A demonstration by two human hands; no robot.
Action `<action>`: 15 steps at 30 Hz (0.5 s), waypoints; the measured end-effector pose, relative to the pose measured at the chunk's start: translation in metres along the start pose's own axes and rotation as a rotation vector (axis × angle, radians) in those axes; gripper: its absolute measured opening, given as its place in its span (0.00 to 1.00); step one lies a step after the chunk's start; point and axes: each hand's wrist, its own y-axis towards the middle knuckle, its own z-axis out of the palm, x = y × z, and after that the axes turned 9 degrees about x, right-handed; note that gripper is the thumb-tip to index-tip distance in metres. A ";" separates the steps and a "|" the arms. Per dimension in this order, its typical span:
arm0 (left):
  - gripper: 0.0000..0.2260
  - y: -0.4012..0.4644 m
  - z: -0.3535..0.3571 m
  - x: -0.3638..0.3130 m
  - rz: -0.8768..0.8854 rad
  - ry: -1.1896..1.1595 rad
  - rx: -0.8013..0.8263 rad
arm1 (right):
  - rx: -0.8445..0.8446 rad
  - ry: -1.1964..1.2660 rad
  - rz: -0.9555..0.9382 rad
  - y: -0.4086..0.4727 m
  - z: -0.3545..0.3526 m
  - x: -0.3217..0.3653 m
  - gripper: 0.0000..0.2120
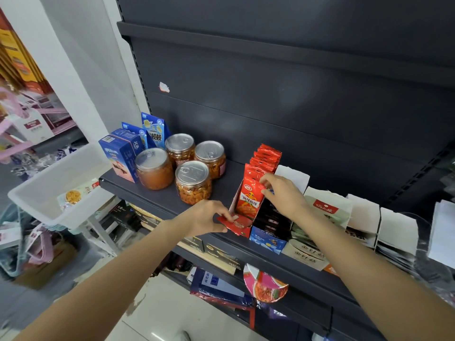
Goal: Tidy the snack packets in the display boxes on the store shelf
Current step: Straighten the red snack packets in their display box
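My left hand (205, 217) pinches the red box (240, 223) front flap at the shelf (157, 200) edge. My right hand (283, 193) pinches the front red packet (251, 195), standing upright in that box (jars (192, 178) sit left).

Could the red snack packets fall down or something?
Maybe. The left hand pinches the red box's front flap at the shelf edge, so the box could slide off. The right hand holds the front red packet; tugging it might tip the upright row behind.
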 end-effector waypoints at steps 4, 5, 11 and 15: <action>0.13 -0.005 0.006 -0.001 -0.040 -0.136 -0.005 | 0.014 -0.023 0.018 0.000 0.003 0.007 0.11; 0.13 -0.005 0.005 -0.003 -0.047 -0.192 -0.019 | 0.010 -0.029 0.026 -0.001 0.003 0.009 0.10; 0.13 0.004 -0.009 -0.021 -0.093 -0.383 -0.355 | -0.169 -0.044 0.002 -0.009 -0.006 0.022 0.08; 0.19 0.014 -0.014 -0.036 -0.092 -0.416 -0.428 | -0.263 -0.104 -0.044 -0.011 -0.016 0.033 0.08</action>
